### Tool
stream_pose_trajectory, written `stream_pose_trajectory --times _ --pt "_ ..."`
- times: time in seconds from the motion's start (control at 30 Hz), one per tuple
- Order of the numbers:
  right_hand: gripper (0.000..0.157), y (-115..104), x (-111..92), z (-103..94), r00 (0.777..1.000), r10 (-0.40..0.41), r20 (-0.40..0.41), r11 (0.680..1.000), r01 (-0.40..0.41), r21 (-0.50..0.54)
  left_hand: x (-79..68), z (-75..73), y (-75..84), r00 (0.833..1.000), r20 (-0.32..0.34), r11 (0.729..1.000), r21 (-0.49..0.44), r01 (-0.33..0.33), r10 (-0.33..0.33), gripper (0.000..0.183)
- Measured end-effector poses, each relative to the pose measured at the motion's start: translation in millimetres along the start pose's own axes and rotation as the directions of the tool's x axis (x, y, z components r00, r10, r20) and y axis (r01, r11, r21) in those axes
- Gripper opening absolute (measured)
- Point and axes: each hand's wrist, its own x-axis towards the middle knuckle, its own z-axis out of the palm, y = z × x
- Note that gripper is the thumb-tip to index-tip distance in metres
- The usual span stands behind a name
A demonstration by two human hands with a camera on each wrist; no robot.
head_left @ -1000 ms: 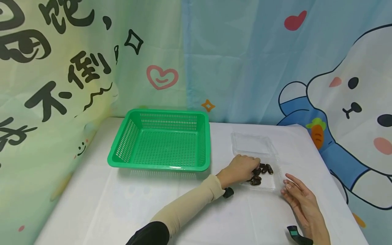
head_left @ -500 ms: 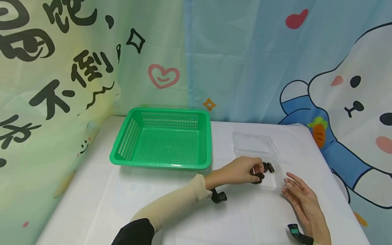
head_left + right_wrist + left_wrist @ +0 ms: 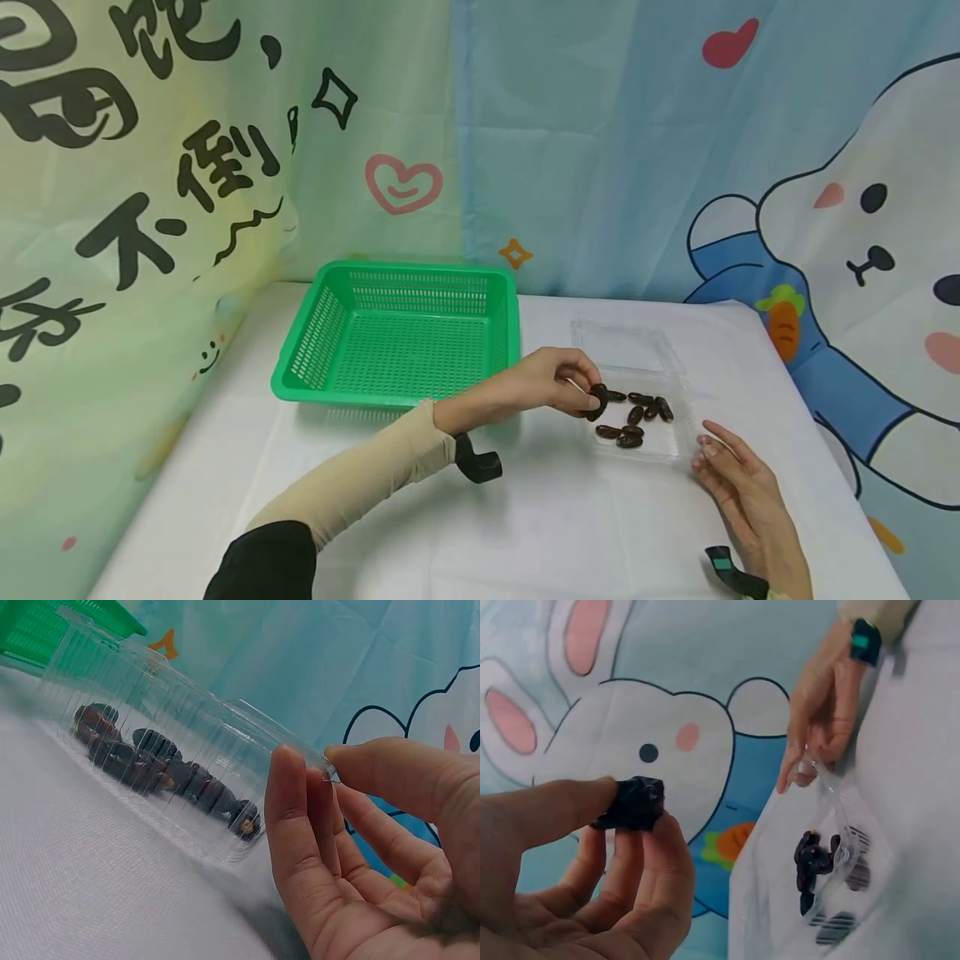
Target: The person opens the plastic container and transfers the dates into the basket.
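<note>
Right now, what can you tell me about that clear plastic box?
The clear plastic box is thin, with ribbed sides. It sits on the white cloth, to the right of the green basket in the head view, what looks like its lid lying open along the far side. Several glossy dark brown pieces lie inside. The right hand pinches its edge.

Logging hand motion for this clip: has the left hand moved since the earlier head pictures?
Yes. Judged against the green basket, the left hand has moved leftward in the head view, toward the basket.
</note>
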Motion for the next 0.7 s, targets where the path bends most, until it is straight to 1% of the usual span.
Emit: stream_pose_trajectory --times 0.1,0.23,0.37,0.43,0.5,0.6,0.7 --pt "0.044 1.1 0.0 -0.6 1.000 -0.010 0.005 1.000 0.010 0.006 -5.6 -15.3 3.6 0.999 -0.020 0.993 -0.114 0.035 -0.037 0.020" --pt "0.045 2.3 0.3 -0.7 1.000 -0.024 0.018 1.000 0.024 -0.007 -13.4 -39.3 6.4 0.996 -0.057 0.979 -0.198 0.058 -0.070 0.020" --pt "0.045 1.5 0.9 -0.3 1.000 -0.016 0.014 1.000 0.016 -0.024 -19.3 -62.8 5.8 0.990 -0.097 0.959 -0.275 0.069 -0.099 0.020" --pt "0.045 0.8 0.2 -0.5 1.000 -0.012 0.007 0.999 0.012 -0.033 -21.2 -72.9 5.5 0.987 -0.114 0.949 -0.306 0.073 -0.113 0.022" --pt "0.045 0.3 -0.8 -0.9 1.000 -0.002 0.005 1.000 0.002 -0.024 -22.1 -83.5 4.6 0.984 -0.132 0.945 -0.319 0.072 -0.120 0.026" --pt "0.043 -0.5 -1.3 -1.1 1.000 0.017 -0.006 1.000 -0.017 -0.025 -22.6 -101.9 2.3 0.975 -0.173 0.940 -0.331 0.078 -0.142 0.032" --pt "0.043 -1.2 0.0 0.0 0.999 0.037 -0.019 0.999 -0.038 -0.016 -21.3 -122.1 -2.0 0.954 -0.235 0.933 -0.346 0.096 -0.186 0.037"
